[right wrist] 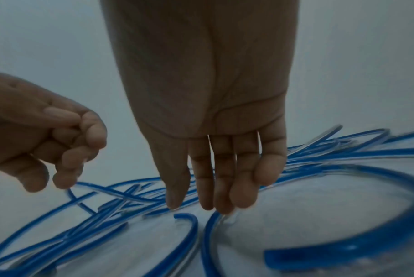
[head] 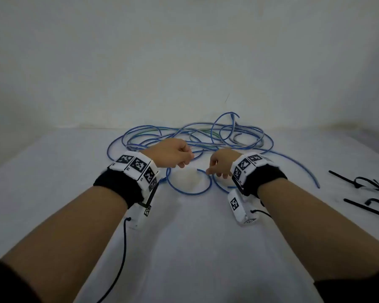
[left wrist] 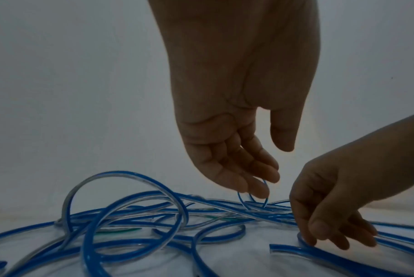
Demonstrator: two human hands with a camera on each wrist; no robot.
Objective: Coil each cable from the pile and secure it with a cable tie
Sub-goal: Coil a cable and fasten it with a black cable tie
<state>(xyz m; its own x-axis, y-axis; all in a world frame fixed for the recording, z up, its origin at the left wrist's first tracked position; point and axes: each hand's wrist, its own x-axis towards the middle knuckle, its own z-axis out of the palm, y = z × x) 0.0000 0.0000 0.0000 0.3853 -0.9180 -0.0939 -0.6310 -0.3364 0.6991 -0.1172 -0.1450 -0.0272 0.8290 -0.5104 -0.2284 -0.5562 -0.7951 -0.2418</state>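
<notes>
A tangled pile of blue cables (head: pixel 197 134) lies on the white table, also seen in the left wrist view as the pile (left wrist: pixel 130 215). One cable makes a loop (head: pixel 189 194) near me, with its cut end (right wrist: pixel 184 216) free. My left hand (head: pixel 185 162) hovers over the pile's near edge with fingers loosely curled; its palm (left wrist: pixel 225 150) holds nothing. My right hand (head: pixel 214 172) points straight fingers down. Its fingertips (right wrist: pixel 221 211) touch a cable strand beside the loop's free end. In the left wrist view the right hand (left wrist: pixel 324 241) rests on that strand.
Several black cable ties (head: pixel 368 193) lie loose at the table's right edge. The white-covered table (head: pixel 184 248) stretches bare toward me. A plain wall (head: pixel 184 62) stands right behind the pile. Black cords hang from my wrist cameras.
</notes>
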